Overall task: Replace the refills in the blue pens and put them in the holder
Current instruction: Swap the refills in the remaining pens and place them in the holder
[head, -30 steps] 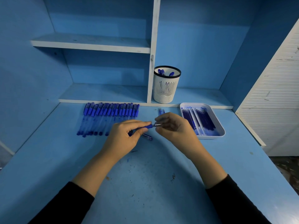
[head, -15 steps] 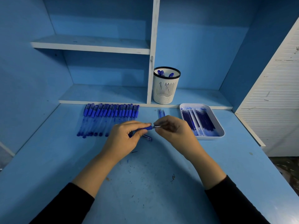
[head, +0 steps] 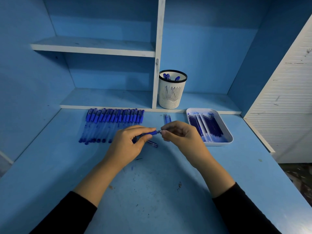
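Progress: we judge the task to be at an early stage. The holder [head: 172, 92] on the low shelf [head: 211, 100] contains a few blue pens, caps up. A long row of pens [head: 114, 122] lies on the desk [head: 152, 191] awaiting service, and the tray [head: 219, 144] at the right is well stocked with refills [head: 206, 125]. A few loose refills [head: 167, 118] lie just beyond the hands.

Position: the pen in work [head: 151, 133] is held level above the desk, between the two hands and in front of the row. Our left hand [head: 128, 146] grips its barrel with curled fingers and thumb; our right hand [head: 182, 137] pinches the tip end, though we cannot tell whether it has the nib cone or the refill itself. A small blue part [head: 152, 143] lies on the desk just under the left hand
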Motion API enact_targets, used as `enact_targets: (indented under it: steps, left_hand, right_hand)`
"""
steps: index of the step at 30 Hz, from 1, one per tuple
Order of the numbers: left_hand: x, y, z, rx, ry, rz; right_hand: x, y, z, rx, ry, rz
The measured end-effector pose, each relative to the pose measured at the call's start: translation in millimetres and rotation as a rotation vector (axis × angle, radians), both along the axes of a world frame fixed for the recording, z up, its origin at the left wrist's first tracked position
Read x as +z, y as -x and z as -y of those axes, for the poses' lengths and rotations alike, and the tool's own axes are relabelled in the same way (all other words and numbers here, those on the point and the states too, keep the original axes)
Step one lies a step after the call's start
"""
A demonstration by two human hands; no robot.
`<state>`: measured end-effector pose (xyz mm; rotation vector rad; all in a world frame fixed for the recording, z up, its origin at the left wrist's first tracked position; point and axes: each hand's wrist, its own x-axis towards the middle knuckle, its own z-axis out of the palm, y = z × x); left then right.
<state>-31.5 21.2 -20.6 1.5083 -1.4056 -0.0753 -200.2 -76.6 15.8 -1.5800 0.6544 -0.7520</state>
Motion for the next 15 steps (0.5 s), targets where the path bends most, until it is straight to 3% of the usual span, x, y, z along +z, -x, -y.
enact_targets:
  steps: [11, 15]
  left_hand:
    - [5.3, 0.7, -2.0, 0.005, 0.015, -0.048]
    - [6.1, -0.1, -2.3, 0.014, 0.025, -0.062]
  right_hand:
    - [4.2, 6.1, 9.6, -0.042, -0.109, 0.091]
    - [-1.0, 7.8, 7.6, -0.015, 0.009, -0.062]
